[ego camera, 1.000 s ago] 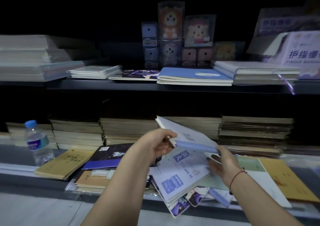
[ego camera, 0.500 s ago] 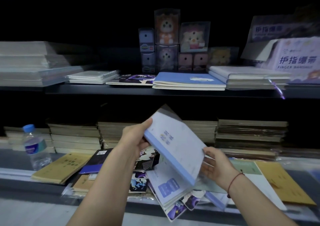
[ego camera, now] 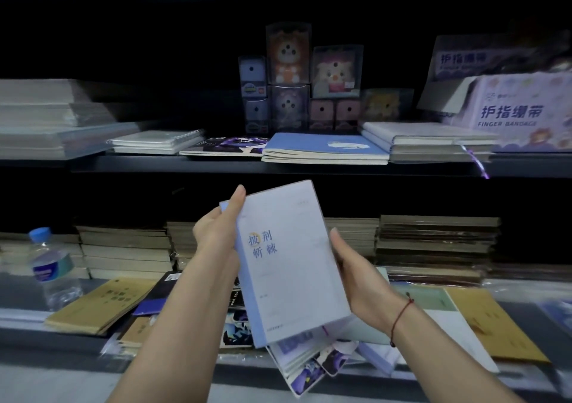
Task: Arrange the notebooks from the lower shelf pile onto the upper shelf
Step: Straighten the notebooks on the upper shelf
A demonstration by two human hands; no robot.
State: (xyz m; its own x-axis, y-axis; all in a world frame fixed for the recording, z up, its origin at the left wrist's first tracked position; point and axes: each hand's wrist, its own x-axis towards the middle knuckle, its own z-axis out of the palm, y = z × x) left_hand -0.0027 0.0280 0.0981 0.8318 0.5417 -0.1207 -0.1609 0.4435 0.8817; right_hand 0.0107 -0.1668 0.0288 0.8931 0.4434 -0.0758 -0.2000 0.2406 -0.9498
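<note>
While it is held up in the air between the two shelves, the pale lilac-blue softcover notebook with Chinese characters on its cover faces the camera, long axis near upright with the top leaning slightly left, darker blue spine edge on the left side. The left hand grips the spine edge, thumb up along the top corner; the right hand holds the opposite long edge, fingers behind the book, so both hands are closed on it. Below it the messy pile of mixed notebooks on the lower shelf looks largely untouched, so I judge most of the task remains. On the black upper shelf a flat blue-covered notebook stack already lies, a likely matching spot for this one, beside a dark purple illustrated notebook and a white spiral-bound notebook stack. A clear plastic water bottle with blue cap stands at the left of the lower shelf.
</note>
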